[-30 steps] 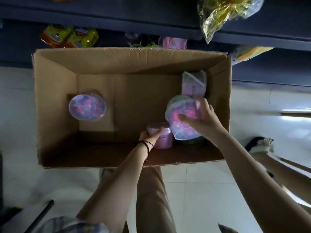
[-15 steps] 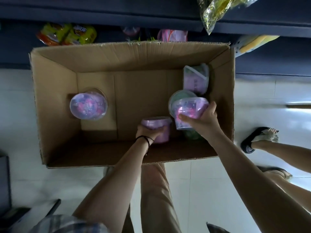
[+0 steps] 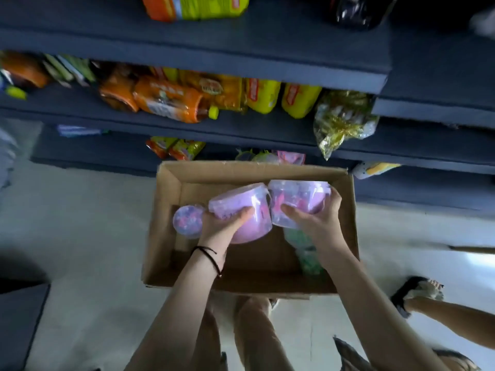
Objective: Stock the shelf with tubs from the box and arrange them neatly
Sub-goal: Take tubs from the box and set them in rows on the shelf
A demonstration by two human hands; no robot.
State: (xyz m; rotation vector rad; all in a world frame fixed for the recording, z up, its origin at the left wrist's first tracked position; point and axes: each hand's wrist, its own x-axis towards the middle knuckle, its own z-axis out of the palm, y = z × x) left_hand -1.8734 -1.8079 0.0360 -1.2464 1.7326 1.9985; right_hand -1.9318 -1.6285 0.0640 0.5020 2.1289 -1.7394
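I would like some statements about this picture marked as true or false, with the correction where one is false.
1. The left hand grips an opaque purple tub, the right hand a clear purple tub. True.
2. The cardboard box is empty. False: a round-lidded tub and a green tub lie inside.
3. A dark band sits on the left wrist. True.
4. The shelves are bare. False: orange and yellow packets lie on them.

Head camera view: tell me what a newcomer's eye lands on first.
The left hand holds a lilac-pink plastic tub and the right hand a clear pink-filled plastic tub, side by side over the open brown cardboard box at centre. Above, bright orange and yellow snack packets crowd the dark blue shelf.
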